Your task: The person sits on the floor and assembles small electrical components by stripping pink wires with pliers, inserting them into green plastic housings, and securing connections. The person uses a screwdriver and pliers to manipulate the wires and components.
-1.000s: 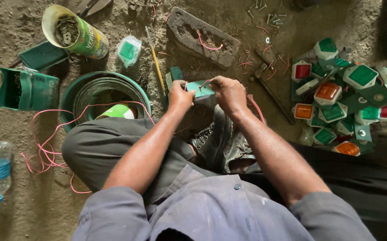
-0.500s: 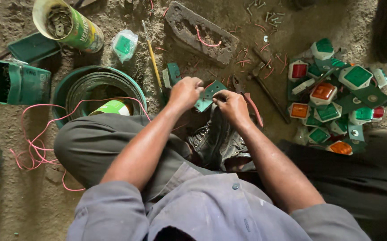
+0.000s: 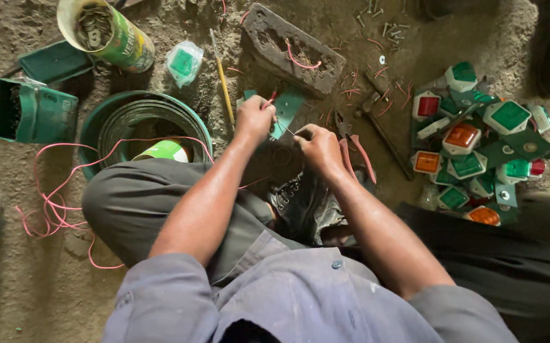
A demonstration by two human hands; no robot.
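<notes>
We pinch a green plate in our left hand above the dirt, while our right hand grips a thin tool against it, near the pliers.

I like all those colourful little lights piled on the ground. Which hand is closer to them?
The right hand. The pile of lights lies on the ground on its outer side, apart from it. The left hand sits further away, beyond the right one.

A flat teal-green plate is pinched at its left edge by the left hand, tilted, its far end pointing away from the hands. A thin metal pin slants from the right hand up to the plate's near edge.
</notes>
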